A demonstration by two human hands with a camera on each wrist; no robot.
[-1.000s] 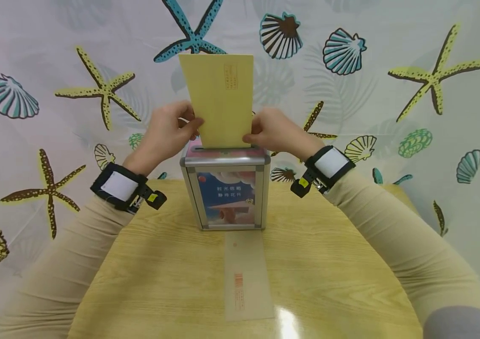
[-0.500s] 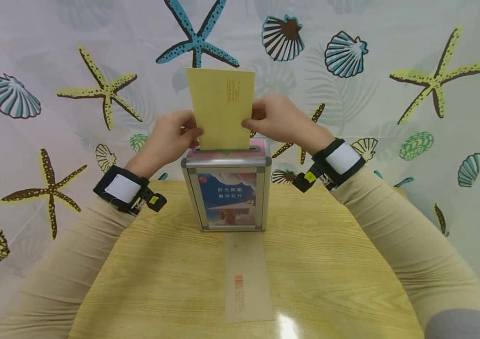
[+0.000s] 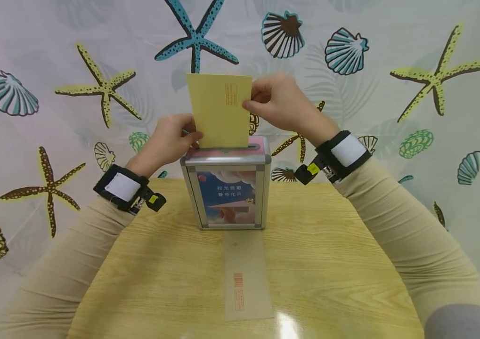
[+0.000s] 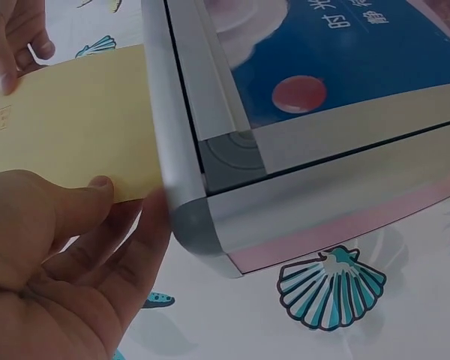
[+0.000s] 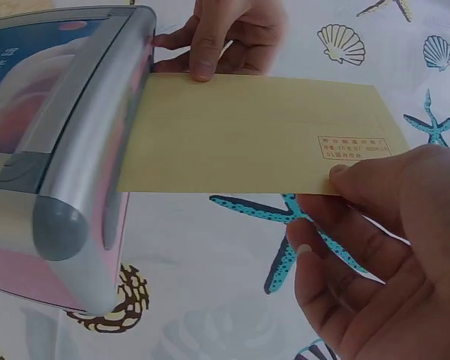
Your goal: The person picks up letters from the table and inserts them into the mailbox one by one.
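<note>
A yellow envelope (image 3: 220, 113) stands upright with its lower end in the slot on top of a metal-framed letter box (image 3: 227, 160). My left hand (image 3: 171, 140) pinches the envelope's left edge low down, close to the slot; the left wrist view shows the thumb on its face and fingers behind. Higher up, my right hand (image 3: 280, 103) pinches the right edge beside the small red printed block. In the right wrist view the right thumb (image 5: 360, 176) presses on the face near that print, with the other fingers loosely bent beneath.
A second envelope (image 3: 248, 282), paler, lies flat on the wooden table (image 3: 329, 263) in front of the box. Behind the table hangs a white cloth (image 3: 350, 99) printed with starfish and shells. Wrist cameras are strapped to both wrists.
The envelope has sunk further into the slot. My right hand has shifted from low on the right edge to higher up. My left hand has slid slightly down and stays near the slot.
</note>
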